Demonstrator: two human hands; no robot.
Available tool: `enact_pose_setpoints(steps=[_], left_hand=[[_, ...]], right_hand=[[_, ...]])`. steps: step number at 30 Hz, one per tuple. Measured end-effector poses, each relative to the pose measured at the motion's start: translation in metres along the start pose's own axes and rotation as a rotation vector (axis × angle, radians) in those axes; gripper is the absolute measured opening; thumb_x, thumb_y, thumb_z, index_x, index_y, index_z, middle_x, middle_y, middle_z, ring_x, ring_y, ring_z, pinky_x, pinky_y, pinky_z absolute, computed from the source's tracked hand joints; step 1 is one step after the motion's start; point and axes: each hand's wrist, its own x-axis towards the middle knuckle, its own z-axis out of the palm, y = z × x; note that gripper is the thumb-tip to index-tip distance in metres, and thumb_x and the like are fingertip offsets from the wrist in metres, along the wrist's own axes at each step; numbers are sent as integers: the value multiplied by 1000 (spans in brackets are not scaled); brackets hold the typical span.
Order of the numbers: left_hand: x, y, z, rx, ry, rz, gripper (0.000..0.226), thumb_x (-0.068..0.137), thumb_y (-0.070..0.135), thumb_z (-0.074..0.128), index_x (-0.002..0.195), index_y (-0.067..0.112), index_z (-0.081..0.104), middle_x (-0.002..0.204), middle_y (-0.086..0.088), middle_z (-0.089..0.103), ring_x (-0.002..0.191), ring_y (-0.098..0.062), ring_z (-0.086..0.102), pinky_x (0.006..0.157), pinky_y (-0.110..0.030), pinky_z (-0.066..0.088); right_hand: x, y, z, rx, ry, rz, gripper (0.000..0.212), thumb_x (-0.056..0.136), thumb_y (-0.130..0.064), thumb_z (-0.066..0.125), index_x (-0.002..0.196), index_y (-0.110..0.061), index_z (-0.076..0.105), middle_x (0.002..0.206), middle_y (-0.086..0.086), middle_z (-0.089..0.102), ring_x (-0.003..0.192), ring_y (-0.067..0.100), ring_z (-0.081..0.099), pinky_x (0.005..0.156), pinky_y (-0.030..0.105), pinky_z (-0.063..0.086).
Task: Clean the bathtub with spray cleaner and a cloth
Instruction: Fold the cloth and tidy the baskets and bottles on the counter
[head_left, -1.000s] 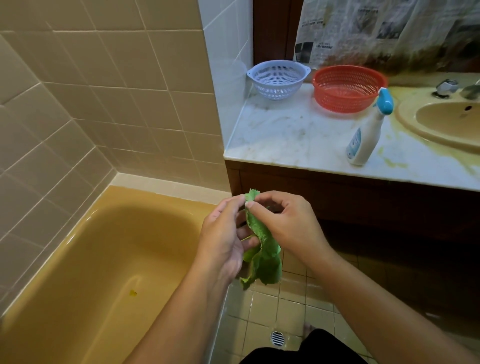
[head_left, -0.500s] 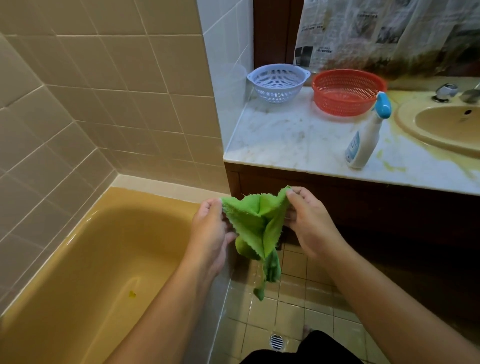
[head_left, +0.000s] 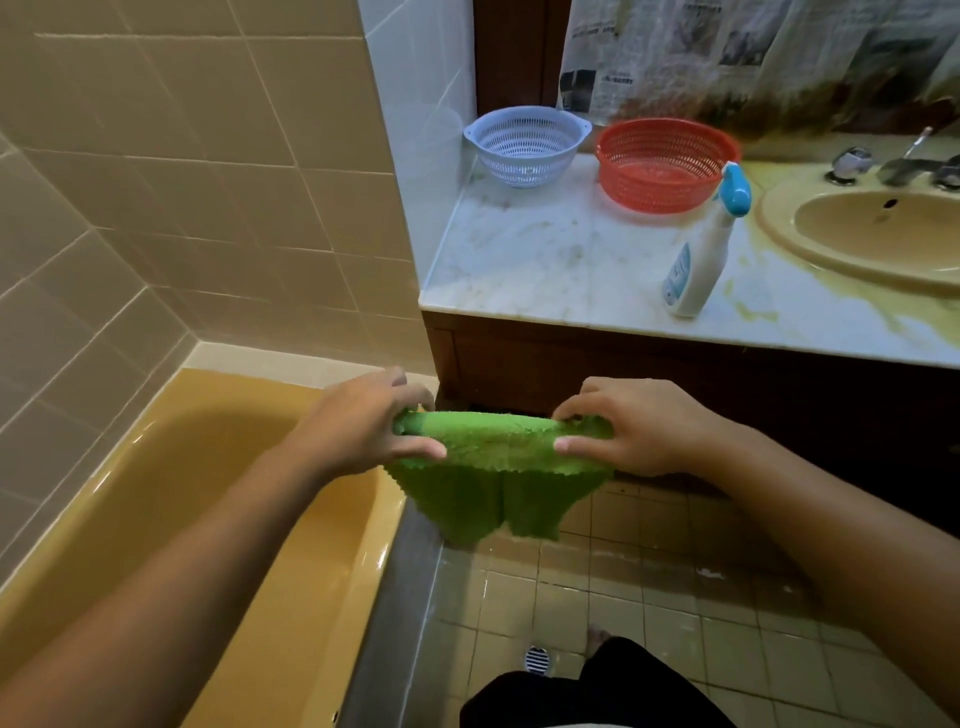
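Left hand (head_left: 363, 426) and right hand (head_left: 628, 431) each pinch a top corner of the green cloth (head_left: 498, 467), stretched above the floor beside the tub (head_left: 171, 493). Soft, limp, light; probably best bunched into a pad. Spray bottle (head_left: 701, 260) stands on the surface (head_left: 545, 260).

Beige tiled walls (head_left: 182, 182), tiled floor (head_left: 675, 649), marble counter (head_left: 545, 260) over a dark wooden cabinet (head_left: 571, 364).

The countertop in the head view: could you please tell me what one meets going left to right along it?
Pale blue colander → red colander → yellow sink; the spray bottle overlaps the red colander, so I leave it out.
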Motion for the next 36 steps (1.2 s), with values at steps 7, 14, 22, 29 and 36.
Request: enact_pose_setpoints(steps=[7, 14, 22, 29, 36], left_hand=[[8, -18, 2, -139, 7, -1, 23, 95, 47, 67, 82, 28, 64, 94, 11, 57, 90, -18, 55, 72, -39, 49], [25, -8, -11, -577, 87, -166, 30, 101, 38, 62, 78, 18, 61, 70, 2, 61, 66, -15, 54, 61, -33, 38], [91, -4, -40, -739, 291, -150, 34, 85, 55, 75, 84, 22, 65, 69, -3, 62, 62, -11, 51, 58, -30, 37], [205, -17, -98, -631, 317, -59, 22, 95, 48, 70, 91, 27, 72, 77, 3, 70, 73, -12, 63, 70, -32, 49], [358, -27, -189, -213, 580, -117, 41, 100, 53, 55, 90, 14, 65, 79, -10, 64, 81, -35, 60, 68, -45, 47]], right_hand=[[6, 15, 13, 39, 20, 16, 32, 102, -54, 46, 96, -30, 65, 95, -12, 62, 93, 11, 56, 73, 35, 49], [15, 14, 10, 594, 209, 124, 24, 105, -49, 47, 95, -32, 60, 83, -3, 68, 77, 17, 66, 67, 40, 52], [49, 49, -14, 645, 442, 222, 15, 103, -51, 54, 99, -38, 60, 77, -9, 68, 76, 16, 65, 75, 43, 53], [126, 118, -86, 464, 608, 257, 23, 101, -56, 53, 98, -35, 61, 83, -10, 69, 83, 14, 66, 81, 49, 55], [213, 191, -200, 195, 803, 261, 31, 102, -60, 47, 107, -32, 59, 91, -6, 69, 87, 26, 65, 71, 40, 52]])
